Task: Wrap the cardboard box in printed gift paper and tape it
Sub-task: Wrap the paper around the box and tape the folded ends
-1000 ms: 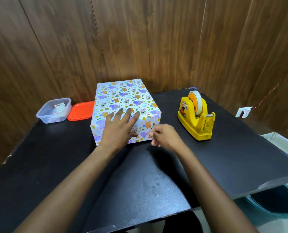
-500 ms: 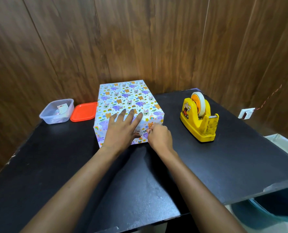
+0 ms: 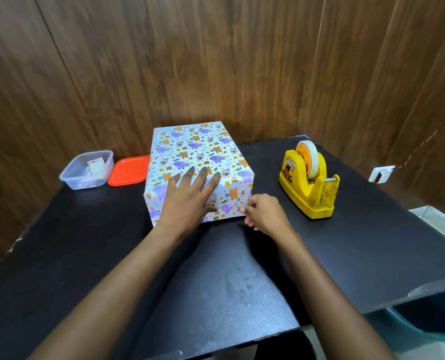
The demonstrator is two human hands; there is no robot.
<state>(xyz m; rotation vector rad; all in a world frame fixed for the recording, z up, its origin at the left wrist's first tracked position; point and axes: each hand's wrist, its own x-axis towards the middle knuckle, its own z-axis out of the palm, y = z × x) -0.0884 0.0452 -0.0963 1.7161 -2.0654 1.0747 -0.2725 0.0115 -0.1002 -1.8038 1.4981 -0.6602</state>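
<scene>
Cardboard box [image 3: 198, 152]: fully covered in gift paper [image 3: 231, 196], on the black table [image 3: 216, 281], directly under the left-hand fingers.

Right hand [image 3: 264, 215], nearest: fingers curled, thumb and index pinched together at the diagonal flap fold on the near face. Can't tell if they hold tape or the paper edge.

Left hand [image 3: 190, 198]: flat, fingers spread wide, palm on the near face, fingertips over the top edge, pinning the flap.

Step looks like sealing the near end fold. Next move probably needs tape across that fold with left-hand pressure on.

Tape dispenser [image 3: 308, 185]: right of the right fingers, well apart. Clear tub [image 3: 86, 170] and orange lid [image 3: 129, 170]: left of the left fingers, farther back, the lid just beside the box.
</scene>
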